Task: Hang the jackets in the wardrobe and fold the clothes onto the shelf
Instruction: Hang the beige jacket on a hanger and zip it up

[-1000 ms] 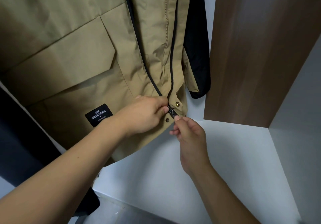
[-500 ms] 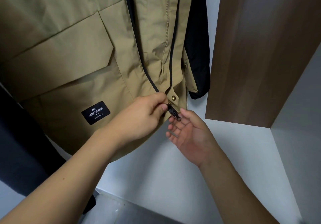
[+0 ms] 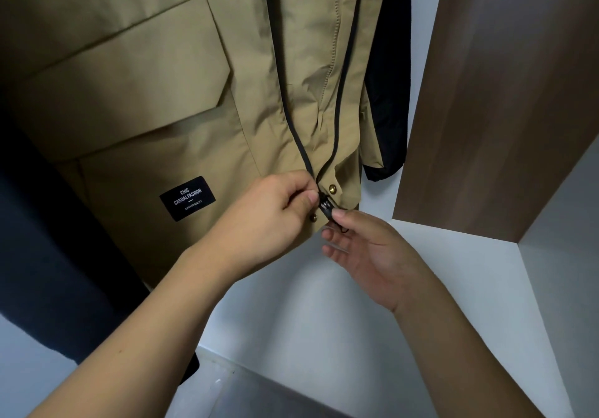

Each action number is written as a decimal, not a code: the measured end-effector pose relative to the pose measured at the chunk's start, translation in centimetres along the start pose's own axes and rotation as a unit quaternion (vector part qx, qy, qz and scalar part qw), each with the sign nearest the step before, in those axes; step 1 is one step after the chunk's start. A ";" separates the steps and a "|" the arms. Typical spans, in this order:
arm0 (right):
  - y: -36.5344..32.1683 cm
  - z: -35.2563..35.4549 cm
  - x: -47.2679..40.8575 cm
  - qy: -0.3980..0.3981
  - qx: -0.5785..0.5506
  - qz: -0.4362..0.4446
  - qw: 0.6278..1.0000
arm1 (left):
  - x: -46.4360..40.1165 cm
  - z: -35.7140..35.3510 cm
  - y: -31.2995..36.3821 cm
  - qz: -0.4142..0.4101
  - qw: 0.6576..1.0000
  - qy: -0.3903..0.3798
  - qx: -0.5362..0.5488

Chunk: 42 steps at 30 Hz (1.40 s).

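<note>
A khaki jacket [image 3: 155, 100] with a black label hangs inside the wardrobe and fills the upper left of the head view. Its front is unzipped, two black zip tracks running down to the hem. My left hand [image 3: 269, 213] pinches the left hem at the bottom of the zip. My right hand [image 3: 366, 249] sits just below, thumb and forefinger pinching the black zip slider [image 3: 325, 208]; its other fingers are spread loosely. A black sleeve or garment [image 3: 387, 93] hangs behind the jacket on the right.
A brown wooden panel [image 3: 496, 93] stands to the right of the jacket. The white wardrobe floor [image 3: 324, 320] lies below the hands. A dark navy garment [image 3: 48, 239] hangs at the far left.
My right hand opened away from the zip half a second ago and now pinches the slider again. My left hand stays on the hem.
</note>
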State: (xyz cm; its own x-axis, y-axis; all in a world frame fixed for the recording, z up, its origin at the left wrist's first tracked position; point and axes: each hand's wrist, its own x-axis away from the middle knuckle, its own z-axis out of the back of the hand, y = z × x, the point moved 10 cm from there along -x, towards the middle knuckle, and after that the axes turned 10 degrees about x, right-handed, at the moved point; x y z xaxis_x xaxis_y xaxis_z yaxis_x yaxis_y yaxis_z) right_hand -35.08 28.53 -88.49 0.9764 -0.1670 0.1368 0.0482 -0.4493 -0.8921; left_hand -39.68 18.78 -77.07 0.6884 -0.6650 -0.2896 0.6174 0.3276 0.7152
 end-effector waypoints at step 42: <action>-1.2 3.2 2.1 0.195 0.053 0.069 0.977 | -0.9 -4.2 2.6 -0.087 0.982 -0.060 -0.154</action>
State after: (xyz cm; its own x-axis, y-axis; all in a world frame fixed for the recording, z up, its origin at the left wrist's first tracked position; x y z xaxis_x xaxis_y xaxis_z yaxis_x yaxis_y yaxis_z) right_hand -32.43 31.51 -88.47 0.8217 -0.5505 0.1475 -0.0367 -0.3094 -0.9502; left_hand -37.04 23.02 -77.60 0.5237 -0.7976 -0.2993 0.8202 0.3771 0.4302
